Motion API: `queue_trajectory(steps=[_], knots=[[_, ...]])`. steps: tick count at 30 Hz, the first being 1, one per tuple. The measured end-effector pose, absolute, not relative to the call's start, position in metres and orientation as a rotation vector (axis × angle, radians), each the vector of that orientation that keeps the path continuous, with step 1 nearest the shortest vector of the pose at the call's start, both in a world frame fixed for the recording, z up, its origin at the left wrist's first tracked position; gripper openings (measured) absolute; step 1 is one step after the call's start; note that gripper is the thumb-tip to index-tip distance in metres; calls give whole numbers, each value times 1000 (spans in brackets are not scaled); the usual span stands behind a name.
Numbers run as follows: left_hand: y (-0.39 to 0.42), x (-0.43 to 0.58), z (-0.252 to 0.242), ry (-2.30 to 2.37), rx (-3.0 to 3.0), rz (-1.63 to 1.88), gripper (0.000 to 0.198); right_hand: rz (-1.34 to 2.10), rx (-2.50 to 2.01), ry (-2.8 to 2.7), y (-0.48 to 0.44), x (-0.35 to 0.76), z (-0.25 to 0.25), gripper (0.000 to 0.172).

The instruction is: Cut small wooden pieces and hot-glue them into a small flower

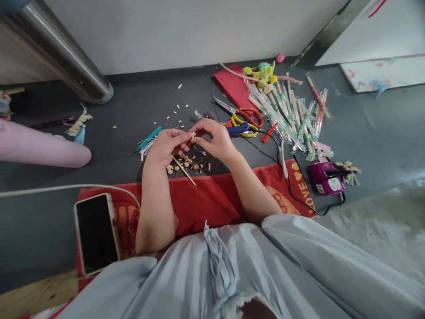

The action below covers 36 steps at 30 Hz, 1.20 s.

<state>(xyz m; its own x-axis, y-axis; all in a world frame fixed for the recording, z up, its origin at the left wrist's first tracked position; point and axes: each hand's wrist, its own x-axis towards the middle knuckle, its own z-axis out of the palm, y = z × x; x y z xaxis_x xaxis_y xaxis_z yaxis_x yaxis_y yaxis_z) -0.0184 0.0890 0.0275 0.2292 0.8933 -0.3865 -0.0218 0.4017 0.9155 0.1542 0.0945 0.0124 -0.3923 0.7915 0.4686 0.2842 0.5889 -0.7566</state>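
Note:
My left hand (pixel 164 148) and my right hand (pixel 215 138) meet at the fingertips, both with fingers closed. Pinched between them is a small pale wood-coloured piece (pixel 193 134) with a lobed outline. A thin wooden stick (pixel 184 171) slants out from beneath my left hand; whether that hand grips it, I cannot tell. Below the hands lie loose pale pieces (pixel 195 167) and dark crumbs. Beside my left hand is a teal tool (pixel 152 135) with white strips. A blue handle (pixel 237 129) lies just right of my right hand.
Scissors (pixel 250 116) and a red packet (pixel 229 82) lie behind, near many plastic-wrapped sticks (pixel 282 104). A purple box (pixel 325 178) with a black cable sits right. A phone (pixel 97 234) rests on the red towel (pixel 212 199). A pink cylinder (pixel 43 144) and a metal post (pixel 66 53) stand left.

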Motion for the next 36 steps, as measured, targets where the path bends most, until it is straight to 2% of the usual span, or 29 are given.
queue_trajectory(steps=[21,29,36], knots=[[89,-19,28,1095,870,769,34,686,-753,-1982,94,155,17,27],[89,-18,29,1091,857,757,25,714,-771,-2033,94,159,22,25],[90,-16,32,1164,840,846,21,682,-1056,-2059,94,170,37,25]])
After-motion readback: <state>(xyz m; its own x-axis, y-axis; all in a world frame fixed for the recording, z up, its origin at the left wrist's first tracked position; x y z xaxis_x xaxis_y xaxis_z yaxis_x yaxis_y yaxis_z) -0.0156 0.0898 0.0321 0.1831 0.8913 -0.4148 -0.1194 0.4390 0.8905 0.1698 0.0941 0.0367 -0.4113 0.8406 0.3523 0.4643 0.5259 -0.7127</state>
